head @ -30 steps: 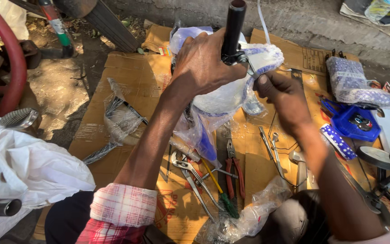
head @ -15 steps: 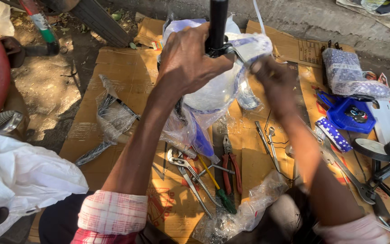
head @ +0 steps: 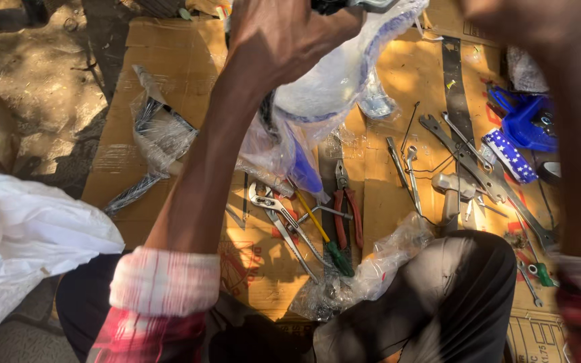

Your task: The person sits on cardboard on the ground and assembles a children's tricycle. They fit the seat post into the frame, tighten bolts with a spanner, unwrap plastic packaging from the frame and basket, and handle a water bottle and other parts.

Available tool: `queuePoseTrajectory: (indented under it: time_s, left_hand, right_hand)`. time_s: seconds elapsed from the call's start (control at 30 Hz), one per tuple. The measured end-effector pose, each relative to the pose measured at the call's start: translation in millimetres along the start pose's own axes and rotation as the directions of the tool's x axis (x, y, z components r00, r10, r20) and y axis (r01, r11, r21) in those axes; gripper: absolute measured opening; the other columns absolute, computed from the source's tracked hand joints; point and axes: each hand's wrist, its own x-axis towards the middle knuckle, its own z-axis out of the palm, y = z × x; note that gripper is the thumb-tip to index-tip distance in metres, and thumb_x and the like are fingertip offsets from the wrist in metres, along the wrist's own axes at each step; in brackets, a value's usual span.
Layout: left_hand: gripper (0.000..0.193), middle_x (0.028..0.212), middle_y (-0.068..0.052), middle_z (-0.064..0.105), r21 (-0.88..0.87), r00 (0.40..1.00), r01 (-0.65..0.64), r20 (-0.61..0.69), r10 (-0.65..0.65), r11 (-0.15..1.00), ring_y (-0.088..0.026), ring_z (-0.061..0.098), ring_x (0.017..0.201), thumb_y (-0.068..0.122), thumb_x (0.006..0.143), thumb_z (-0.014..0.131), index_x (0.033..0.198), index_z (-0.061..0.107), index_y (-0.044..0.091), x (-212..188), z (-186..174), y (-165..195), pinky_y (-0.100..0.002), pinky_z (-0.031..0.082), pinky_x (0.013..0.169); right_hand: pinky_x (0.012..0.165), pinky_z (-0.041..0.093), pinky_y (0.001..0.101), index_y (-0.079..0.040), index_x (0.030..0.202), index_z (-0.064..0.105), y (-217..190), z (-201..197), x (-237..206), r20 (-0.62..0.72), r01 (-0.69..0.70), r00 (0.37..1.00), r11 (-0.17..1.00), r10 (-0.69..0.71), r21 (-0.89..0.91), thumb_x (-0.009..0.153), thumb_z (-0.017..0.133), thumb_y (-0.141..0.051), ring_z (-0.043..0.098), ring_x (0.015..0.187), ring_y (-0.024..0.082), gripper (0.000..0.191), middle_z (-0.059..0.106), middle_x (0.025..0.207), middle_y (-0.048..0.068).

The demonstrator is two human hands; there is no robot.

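Note:
My left hand (head: 284, 40) is raised at the top of the view, closed around a white part wrapped in clear plastic (head: 334, 87) with blue showing through. A black grip (head: 334, 5) pokes out at the top edge just right of this hand. My right hand (head: 506, 17) is blurred and cut off by the top edge, close to the same wrapped part; whether it holds anything is not visible. Its forearm (head: 576, 148) runs down the right side. Both cuffs are rolled red-checked sleeves.
On the cardboard sheet (head: 183, 67) below lie red-handled pliers (head: 347, 215), a green-handled screwdriver (head: 324, 235), grey slip-joint pliers (head: 280, 215), spanners (head: 462, 158) and a hammer (head: 450, 195). A blue plastic piece (head: 529, 121) sits right, a white bag (head: 21, 228) left, crumpled clear plastic (head: 371, 269) by my knee.
The view has dropped and closed in on the tools. Both hands and the wrapped part have risen towards the top edge, and my right hand is now mostly cut off.

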Motion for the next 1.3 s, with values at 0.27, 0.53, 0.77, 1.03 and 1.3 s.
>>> queuePoseTrajectory:
  time_s: [0.27, 0.53, 0.77, 1.03, 1.3]
  left_hand:
    - [0.039, 0.066, -0.003, 0.062, -0.115, 0.957, -0.176, -0.253, 0.143, 0.978, -0.022, 0.065, 0.059, 0.042, 0.080, 0.078, 0.093, 0.068, 0.006, -9.4, -9.5, 4.1, -0.044, 0.053, 0.055]
    - [0.037, 0.066, -0.009, 0.064, -0.099, 0.998, -0.013, -0.059, 0.007, 0.995, -0.024, 0.068, 0.063, 0.042, 0.081, 0.074, 0.091, 0.061, 0.009, -2.9, -23.6, 11.0, -0.046, 0.054, 0.065]
    - [0.041, 0.075, -0.004, 0.070, -0.118, 0.996, 0.085, -0.031, -0.089, 0.989, -0.022, 0.071, 0.068, 0.050, 0.073, 0.076, 0.093, 0.069, 0.015, -2.7, -28.3, 13.5, -0.045, 0.056, 0.065]
    - [0.043, 0.076, -0.004, 0.073, -0.108, 0.992, -0.066, -0.115, 0.054, 0.992, -0.022, 0.071, 0.070, 0.049, 0.070, 0.079, 0.091, 0.071, 0.013, 5.5, -19.7, 14.6, -0.046, 0.056, 0.070]
    - [0.038, 0.080, -0.004, 0.071, -0.165, 0.997, 0.075, -0.017, -0.079, 0.983, -0.023, 0.071, 0.073, 0.048, 0.074, 0.075, 0.096, 0.071, 0.017, -4.9, -24.1, 6.1, -0.048, 0.056, 0.071]
  right_hand:
    - [0.076, 0.036, 0.0308, -0.001, 0.102, 0.065, -104.5, 74.1, -46.9, 0.152, -0.417, 0.848, 0.461, 0.508, 0.783, 0.111, 0.066, -0.040, 0.044, 0.081, 0.013, 0.040, 0.059, 0.091, 0.001]
    - [0.101, 0.057, 0.0287, -0.010, 0.118, 0.065, -70.8, -51.2, 30.4, 0.184, -0.005, 0.980, 0.910, -0.078, 0.415, 0.095, 0.060, -0.002, 0.069, 0.111, 0.011, 0.025, 0.068, 0.115, 0.001]
    - [0.080, 0.042, 0.0252, -0.006, 0.103, 0.065, -153.8, 80.8, -10.4, -0.047, -0.343, 0.791, 0.506, 0.610, 0.792, 0.109, 0.062, -0.030, 0.051, 0.087, 0.007, 0.026, 0.057, 0.089, -0.005]
    - [0.074, 0.045, 0.0316, -0.009, 0.104, 0.075, -73.9, -27.7, -6.5, -0.002, -0.028, 1.000, 0.990, 0.028, -0.140, 0.103, 0.074, -0.016, 0.059, 0.081, 0.015, 0.007, 0.068, 0.092, 0.004]
    - [0.085, 0.049, 0.0280, -0.003, 0.110, 0.072, -132.3, 25.7, 20.5, -0.157, -0.197, 0.947, 0.892, 0.281, 0.407, 0.106, 0.069, -0.020, 0.057, 0.089, 0.010, 0.018, 0.069, 0.097, 0.001]
